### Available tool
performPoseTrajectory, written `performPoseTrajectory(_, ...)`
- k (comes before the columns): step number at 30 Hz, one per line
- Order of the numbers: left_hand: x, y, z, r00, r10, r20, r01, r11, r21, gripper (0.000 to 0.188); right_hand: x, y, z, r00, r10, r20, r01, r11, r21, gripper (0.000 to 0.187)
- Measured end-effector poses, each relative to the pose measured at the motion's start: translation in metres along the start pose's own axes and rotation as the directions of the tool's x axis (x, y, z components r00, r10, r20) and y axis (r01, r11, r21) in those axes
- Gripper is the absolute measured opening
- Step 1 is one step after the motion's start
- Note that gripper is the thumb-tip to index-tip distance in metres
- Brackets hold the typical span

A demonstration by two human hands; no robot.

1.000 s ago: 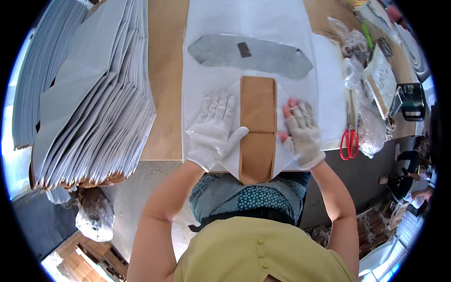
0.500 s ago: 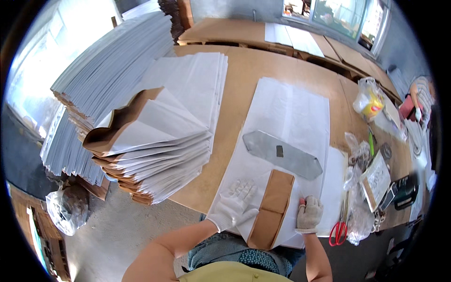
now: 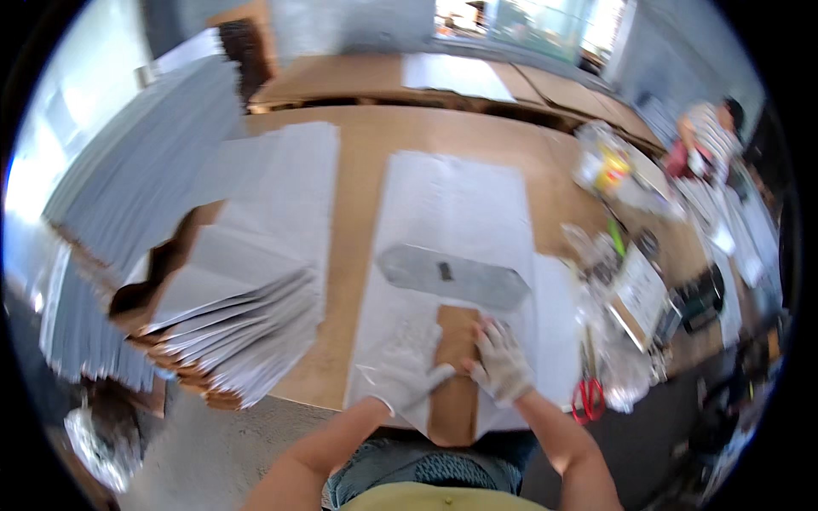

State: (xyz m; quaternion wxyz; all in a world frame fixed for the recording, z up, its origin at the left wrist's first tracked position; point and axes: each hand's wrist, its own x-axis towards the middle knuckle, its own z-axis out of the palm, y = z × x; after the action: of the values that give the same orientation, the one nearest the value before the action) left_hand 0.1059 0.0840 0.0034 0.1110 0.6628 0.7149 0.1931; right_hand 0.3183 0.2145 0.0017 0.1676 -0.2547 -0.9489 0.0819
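Note:
A white paper sack (image 3: 460, 196) lies lengthwise on the table before me, with a folded brown paper end (image 3: 454, 383) near the front edge. My gloved left hand (image 3: 405, 370) rests flat on the white paper to the left of that end, its thumb reaching onto the brown. From the right, my gloved right hand (image 3: 503, 362) lays its fingers, stretched out, on the brown paper's upper right edge. Both hands are open. Across the sack, just beyond the hands, lies a long grey plate (image 3: 486, 283) with pointed ends and a small dark patch.
Fanned white sacks (image 3: 239, 298) with brown ends lie at left, before a tall sack stack (image 3: 145, 162). On the right are red-handled scissors (image 3: 588, 399), clear plastic bags (image 3: 626, 375), a white-faced block (image 3: 639, 298) and a dark green object (image 3: 700, 298). Another person (image 3: 707, 140) sits far right.
My right hand has moved left from beside the sack's edge onto the brown end, its curled fingers now stretched out. My left hand stays beside the fold. The whole view has shifted.

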Motion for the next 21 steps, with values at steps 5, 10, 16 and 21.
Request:
performPoseTrajectory(5,-0.012,-0.008,0.004,0.998,0.031,-0.053,-0.027,0.996,0.085,0.082,0.045,0.055,-0.012,0.941,0.286,-0.180,-0.300,0.952,-0.055,0.055)
performPoseTrajectory(10,-0.032,-0.013,0.005,0.998,0.053,-0.036,-0.048,0.989,0.143,0.081,0.058,0.076,-0.024,0.812,0.584,0.026,-0.570,0.801,-0.184,0.063)
performPoseTrajectory(16,-0.033,-0.014,0.002,0.997,0.059,-0.056,-0.054,0.994,0.092,0.078,0.065,0.092,-0.015,0.771,0.623,0.130,-0.606,0.781,-0.152,0.081)
performPoseTrajectory(21,-0.029,-0.018,0.007,0.996,0.039,-0.081,-0.027,0.988,0.152,0.077,0.093,0.074,-0.019,0.692,0.692,0.203,-0.689,0.718,-0.100,0.075)
